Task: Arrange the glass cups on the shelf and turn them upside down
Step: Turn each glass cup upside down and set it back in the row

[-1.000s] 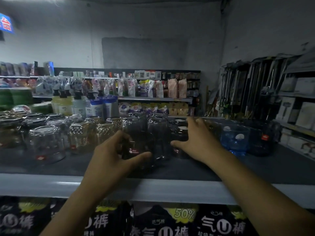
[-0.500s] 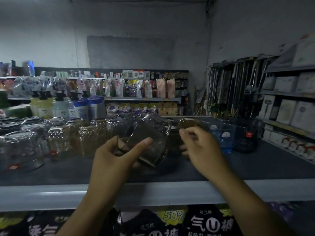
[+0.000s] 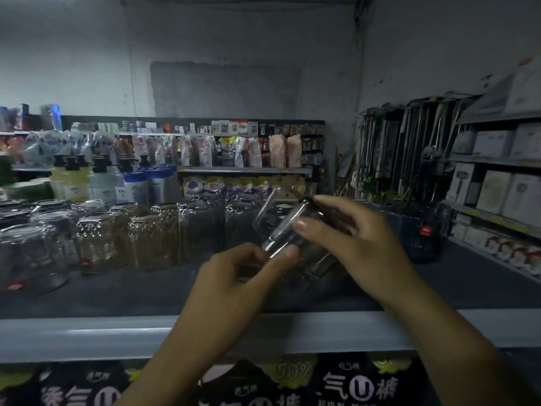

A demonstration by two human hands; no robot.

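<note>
The dark shelf [image 3: 87, 300] spans the view, with its pale front edge at six o'clock. Rows of upturned cups [image 3: 102, 241] stand at nine o'clock from the hands, and darker cups [image 3: 421, 230] sit at three o'clock. The right hand [image 3: 360, 244] curls over a clear glass cup [image 3: 281, 230]. The left hand [image 3: 234, 276] pinches it from seven o'clock. The cup is held tilted over the shelf's middle.

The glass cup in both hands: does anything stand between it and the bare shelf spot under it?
Nothing visible does. The left hand and right hand hold the glass cup tilted above bare shelf; other cups stand to its left.
</note>
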